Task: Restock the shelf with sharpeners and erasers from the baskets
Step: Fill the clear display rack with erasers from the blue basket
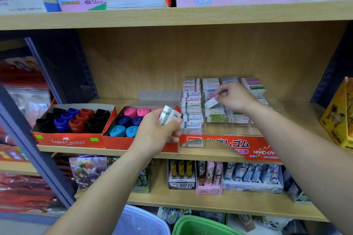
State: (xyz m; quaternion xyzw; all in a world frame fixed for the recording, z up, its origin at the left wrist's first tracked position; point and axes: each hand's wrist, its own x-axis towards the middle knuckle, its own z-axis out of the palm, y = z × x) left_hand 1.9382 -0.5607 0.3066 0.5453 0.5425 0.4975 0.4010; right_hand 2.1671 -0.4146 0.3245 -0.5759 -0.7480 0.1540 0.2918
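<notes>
Nearest the camera, at the bottom of the view, the rims of a pale basket (141, 221) and a green basket (198, 225) are seen; their contents are not visible. Above them, at the front edge of the shelf (118, 151), a small stack of sleeved erasers (169, 114) is gripped in the left hand (158, 131). The fingers are curled round the stack, which is held over the red trays of sharpeners (72, 120). Farther in, a single eraser (211, 102) is pinched between thumb and fingertips of the right hand (235, 97) above a middle compartment of the clear divider tray (229, 129), in which rows of erasers are stocked.

The erasers are judged light, small and firm, with smooth paper sleeves that may slide over the rubber. Each piece is best taken across its long sides at mid-length, so that the sleeve is clamped to the block. Stacks are judged liable to fan apart if held loosely.
</notes>
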